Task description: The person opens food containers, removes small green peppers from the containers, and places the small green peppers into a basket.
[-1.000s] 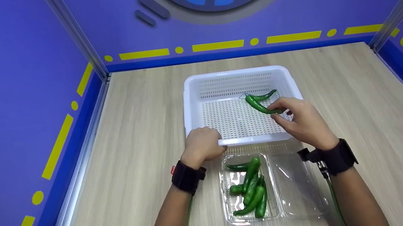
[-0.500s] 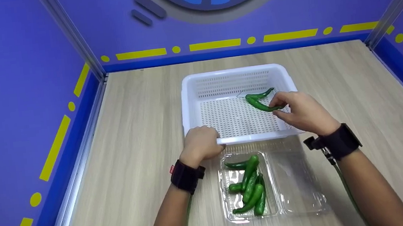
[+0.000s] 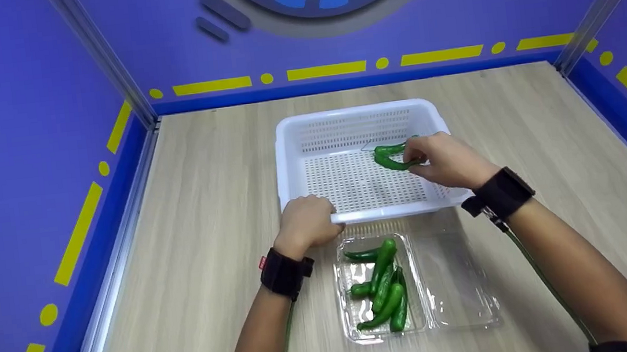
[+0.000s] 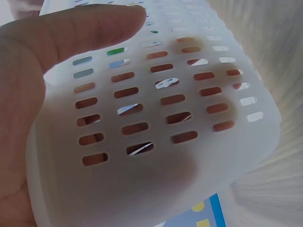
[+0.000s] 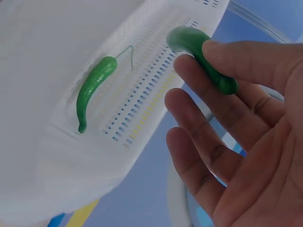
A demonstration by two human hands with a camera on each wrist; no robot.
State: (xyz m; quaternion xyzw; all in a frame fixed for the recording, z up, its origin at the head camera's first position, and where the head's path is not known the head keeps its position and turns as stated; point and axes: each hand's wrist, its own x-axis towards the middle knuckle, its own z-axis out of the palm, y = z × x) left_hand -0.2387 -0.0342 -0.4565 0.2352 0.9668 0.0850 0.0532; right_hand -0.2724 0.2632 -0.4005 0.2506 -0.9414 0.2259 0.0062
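Note:
My right hand [image 3: 446, 161] pinches a curved green chili pepper [image 3: 388, 162] between thumb and forefinger, over the right part of a white perforated basket [image 3: 384, 213]. In the right wrist view that pepper [image 5: 187, 41] points away from the palm, the other fingers extended below it. A second green pepper [image 5: 94, 85] lies on the basket floor, a thin green thread at its end; from the head its tip is partly covered by my right hand. My left hand [image 3: 307, 223] grips the basket's near left rim, its thumb [image 4: 94, 30] along the perforated wall in the left wrist view.
Just nearer than the basket, a clear plastic clamshell box [image 3: 344, 312] lies open with several green peppers [image 3: 388, 305] inside. Its transparent lid [image 3: 456, 283] is folded out to the right. Blue panels [image 3: 334, 39] border the wooden table [image 3: 214, 169].
My right hand shifts slightly left and farther into the basket, bringing the held pepper beside the lying one. My left hand stays on the rim. The head view drifts a little.

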